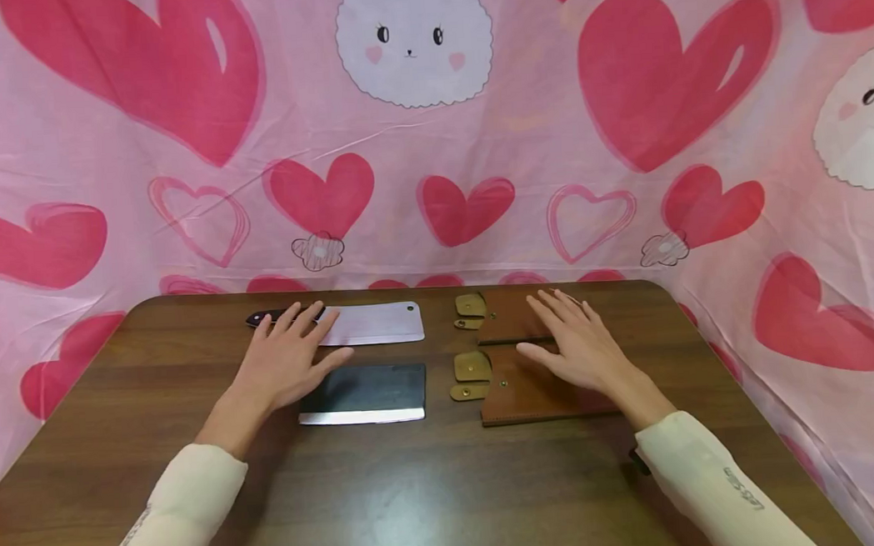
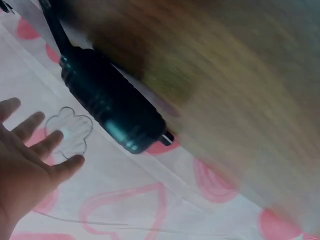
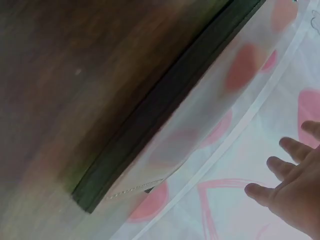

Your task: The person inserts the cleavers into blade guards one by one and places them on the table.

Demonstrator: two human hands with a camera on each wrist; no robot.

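Observation:
My left hand (image 1: 283, 362), fingers spread, is over the handle side of two cleavers; in the left wrist view it is raised, apart from a black ribbed handle (image 2: 112, 97). The far cleaver (image 1: 376, 323) has a pale blade with a hole near its corner. The near cleaver (image 1: 376, 385) has a dark blade and a bright edge; in the head view its handle is hidden by the hand. Above two brown leather sheaths, the far one (image 1: 510, 314) and the near one (image 1: 523, 393), my right hand (image 1: 578, 344) is spread and holds nothing.
Both cleavers and sheaths lie flat on a brown wooden table (image 1: 330, 497). Snap straps (image 1: 473, 367) stick out from the sheaths' left ends. Behind the table's far edge hangs a pink cloth (image 1: 392, 159) with hearts, which also runs along both sides.

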